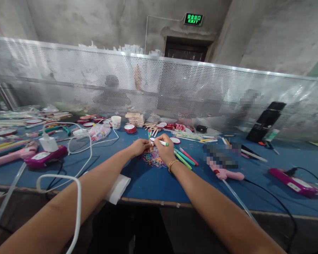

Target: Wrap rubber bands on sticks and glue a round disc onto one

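Note:
My right hand [165, 148] is closed on a white marker with a green end [163, 143], its other end pointing toward my left hand. My left hand [141, 146] pinches a small stick [149, 134] with a green and red tip standing up from the fingers. Both hands are close together above a pile of colourful thin strands [155, 158] on the blue table [151, 183]. Right of my right hand lie green, teal and red markers [187, 157].
Pink glue guns [225, 173] [13, 155] lie at both sides, near purple power strips [294, 181] [46, 157]. A white cable [91, 151] loops over the left side. Behind stand a paper cup [116, 122], wooden sticks [135, 120] and a perforated metal screen [175, 91].

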Available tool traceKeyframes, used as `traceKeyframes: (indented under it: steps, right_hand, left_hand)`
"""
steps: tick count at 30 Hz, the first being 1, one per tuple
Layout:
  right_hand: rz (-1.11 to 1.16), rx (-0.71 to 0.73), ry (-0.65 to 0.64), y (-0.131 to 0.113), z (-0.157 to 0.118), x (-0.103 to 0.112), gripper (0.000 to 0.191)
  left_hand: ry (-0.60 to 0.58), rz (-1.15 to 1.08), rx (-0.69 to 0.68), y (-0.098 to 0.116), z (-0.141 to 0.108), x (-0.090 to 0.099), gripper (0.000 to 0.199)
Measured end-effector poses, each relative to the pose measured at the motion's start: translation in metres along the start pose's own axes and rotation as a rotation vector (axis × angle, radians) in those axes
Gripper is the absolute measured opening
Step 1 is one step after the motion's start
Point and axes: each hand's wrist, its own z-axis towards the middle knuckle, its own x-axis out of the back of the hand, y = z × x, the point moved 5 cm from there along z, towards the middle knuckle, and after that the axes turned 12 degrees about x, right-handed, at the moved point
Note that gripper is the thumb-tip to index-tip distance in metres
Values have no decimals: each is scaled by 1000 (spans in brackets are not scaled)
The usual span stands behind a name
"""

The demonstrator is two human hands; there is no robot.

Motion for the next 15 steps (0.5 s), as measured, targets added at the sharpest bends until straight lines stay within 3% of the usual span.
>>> traceKeyframes:
  steps: [15]
  right_hand:
    - [-26, 12, -7, 2, 0, -1, 12]
  left_hand:
    - [-16, 43, -33, -4, 5, 1, 43]
